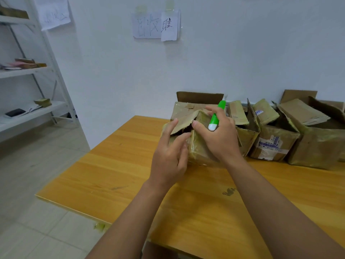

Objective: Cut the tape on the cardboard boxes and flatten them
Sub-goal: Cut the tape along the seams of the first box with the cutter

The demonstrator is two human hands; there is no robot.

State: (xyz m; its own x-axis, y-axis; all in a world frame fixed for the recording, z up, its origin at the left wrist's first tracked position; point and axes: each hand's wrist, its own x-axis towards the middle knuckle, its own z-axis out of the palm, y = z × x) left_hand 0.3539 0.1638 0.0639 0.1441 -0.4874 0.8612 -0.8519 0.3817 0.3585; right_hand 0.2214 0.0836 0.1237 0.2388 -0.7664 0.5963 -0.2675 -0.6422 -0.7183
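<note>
We see a tape-wrapped cardboard box point(197, 146) standing on the wooden table point(115, 174), near its far edge by the white wall point(242, 53). The left hand point(169, 156) rests against the box's near left side; its fingers are nearly straight, and the thumb and forefinger touch a loosened top flap point(183, 121). The right hand point(221, 135) lies over the top right of the box. Its fingers are curled around a green and white box cutter point(216, 116), held with the white end toward us; its thumb presses on the box top. To the right, more opened boxes point(276, 139) stand in a row, touching one another. A metal shelf rack point(37, 71) stands at the left.
</note>
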